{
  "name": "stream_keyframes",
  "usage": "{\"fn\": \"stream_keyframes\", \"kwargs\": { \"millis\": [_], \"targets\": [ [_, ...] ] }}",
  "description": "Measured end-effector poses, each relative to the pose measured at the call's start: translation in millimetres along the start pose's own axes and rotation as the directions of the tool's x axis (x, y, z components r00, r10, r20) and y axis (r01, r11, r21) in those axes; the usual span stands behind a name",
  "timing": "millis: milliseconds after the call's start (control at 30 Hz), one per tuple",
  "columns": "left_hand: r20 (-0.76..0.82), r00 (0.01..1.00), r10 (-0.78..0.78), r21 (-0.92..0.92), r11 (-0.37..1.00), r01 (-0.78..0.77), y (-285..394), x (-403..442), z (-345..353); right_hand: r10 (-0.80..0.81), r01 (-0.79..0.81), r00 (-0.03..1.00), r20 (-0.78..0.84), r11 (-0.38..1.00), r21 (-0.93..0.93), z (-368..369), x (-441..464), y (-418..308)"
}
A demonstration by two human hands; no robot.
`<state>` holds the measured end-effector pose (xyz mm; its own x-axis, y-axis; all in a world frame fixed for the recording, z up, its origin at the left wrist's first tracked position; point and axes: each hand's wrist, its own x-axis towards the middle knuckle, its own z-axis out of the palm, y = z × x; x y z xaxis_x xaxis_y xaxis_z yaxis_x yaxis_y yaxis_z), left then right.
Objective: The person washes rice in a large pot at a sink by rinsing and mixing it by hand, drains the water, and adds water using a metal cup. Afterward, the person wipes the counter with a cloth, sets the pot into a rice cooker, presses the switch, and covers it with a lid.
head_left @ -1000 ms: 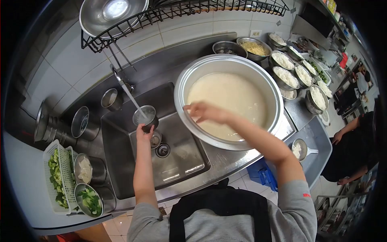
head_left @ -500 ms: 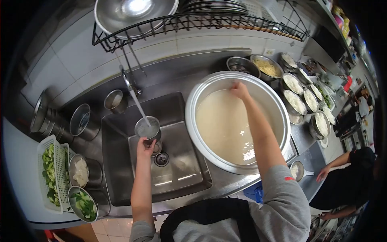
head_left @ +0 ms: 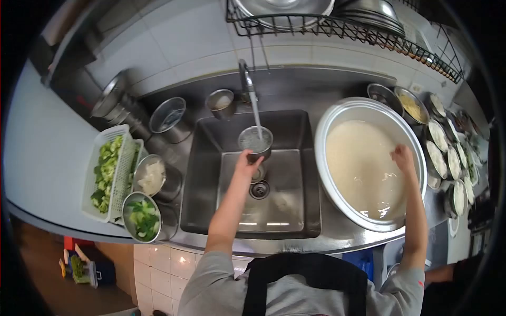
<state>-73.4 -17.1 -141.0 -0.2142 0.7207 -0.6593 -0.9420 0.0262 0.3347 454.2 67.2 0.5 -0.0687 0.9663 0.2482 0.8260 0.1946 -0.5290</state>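
Note:
My left hand (head_left: 246, 162) is closed around a metal container (head_left: 262, 152) in the sink (head_left: 287, 181). A stream from the faucet (head_left: 247, 81) runs into this container, and the water in it looks full and churned. My right hand (head_left: 402, 158) is over the right part of a large round pot (head_left: 331, 171), its fingers curled inward. Cloudy liquid (head_left: 363, 158) with a pale, grainy layer beneath fills much of the pot. Whether anything is inside my right fingers is hidden. Another small metal vessel (head_left: 258, 175) sits below the held container, near the drain (head_left: 259, 189).
On the left are a white basket of broccoli (head_left: 108, 168) and metal containers of leafy greens (head_left: 143, 218) and white pieces (head_left: 153, 179). Several bowls of white food (head_left: 437, 158) stand right of the pot. A wire rack (head_left: 337, 26) hangs above. Another person's arm (head_left: 440, 274) shows lower right.
The view has turned, shifting the scene to the right. My right hand has gone from the pot's far side toward its right side. My left hand still holds the container under the stream.

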Motion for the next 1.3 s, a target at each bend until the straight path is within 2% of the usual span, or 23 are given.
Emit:
{"fn": "stream_keyframes", "kwargs": {
  "millis": [33, 100, 167, 333, 400, 500, 533, 700, 767, 833, 900, 1133, 1300],
  "targets": [
    [-0.05, 0.999, -0.02, 0.011, 1.0, 0.02, 2.6, -8.3, 7.6, -0.014, 0.014, 1.0, -0.011, 1.0, 0.004, -3.1, -21.1, -6.1],
    [0.08, 0.997, 0.018, 0.01, 1.0, -0.019, 5.4, -12.2, 9.8, -0.008, 0.008, 0.999, -0.044, 1.0, -0.015, -14.9, -52.1, -14.8],
    [0.093, 0.996, 0.003, 0.004, 1.0, -0.003, 7.4, -20.8, 17.3, -0.034, 0.037, 0.992, -0.119, 0.999, 0.025, -17.8, -77.3, -18.8],
    [0.147, 0.989, 0.026, 0.031, 0.999, -0.031, 15.1, -40.1, 48.2, 0.066, -0.058, 0.995, -0.078, 0.993, 0.104, -21.3, -85.7, -2.8],
    [0.017, 0.996, -0.083, -0.003, 0.997, 0.083, 21.1, -39.7, 62.4, 0.126, -0.12, 0.992, -0.024, 0.978, 0.169, -23.6, -85.6, -0.5],
    [-0.002, 0.995, -0.098, -0.045, 0.994, 0.098, 23.4, -44.4, 77.1, 0.189, -0.189, 0.982, 0.018, 0.955, 0.229, -24.6, -85.8, 3.1],
    [0.043, 0.997, -0.068, -0.022, 0.997, 0.069, 22.9, -46.5, 80.0, 0.189, -0.192, 0.981, 0.034, 0.957, 0.218, -24.6, -85.3, 4.6],
    [0.012, 0.997, -0.076, -0.012, 0.997, 0.076, 21.7, -65.2, 94.9, 0.209, -0.221, 0.975, 0.083, 0.957, 0.19, -24.0, -83.8, 5.1],
    [0.081, 0.997, -0.009, 0.038, 0.999, 0.006, 19.4, -69.5, 93.2, 0.201, -0.215, 0.975, 0.095, 0.958, 0.188, -23.9, -82.5, 7.5],
    [0.037, 0.999, -0.02, 0.02, 1.0, 0.019, 18.4, -74.1, 94.9, 0.202, -0.218, 0.975, 0.097, 0.955, 0.201, -22.1, -80.9, 10.8],
    [0.083, 0.997, -0.005, 0.016, 1.0, 0.004, 18.8, -71.2, 92.1, 0.219, -0.237, 0.97, 0.104, 0.949, 0.208, -24.5, -83.0, 6.8],
    [0.077, 0.997, 0.01, 0.041, 0.999, -0.013, 18.3, -79.3, 95.4, 0.227, -0.25, 0.963, 0.145, 0.954, 0.165, -24.6, -78.1, 10.9],
    [-0.029, 0.999, -0.018, -0.045, 0.999, 0.017, 15.7, -92.7, 104.3, 0.215, -0.232, 0.971, 0.102, 0.948, 0.216, -24.2, -78.9, 6.7]
  ]
}}
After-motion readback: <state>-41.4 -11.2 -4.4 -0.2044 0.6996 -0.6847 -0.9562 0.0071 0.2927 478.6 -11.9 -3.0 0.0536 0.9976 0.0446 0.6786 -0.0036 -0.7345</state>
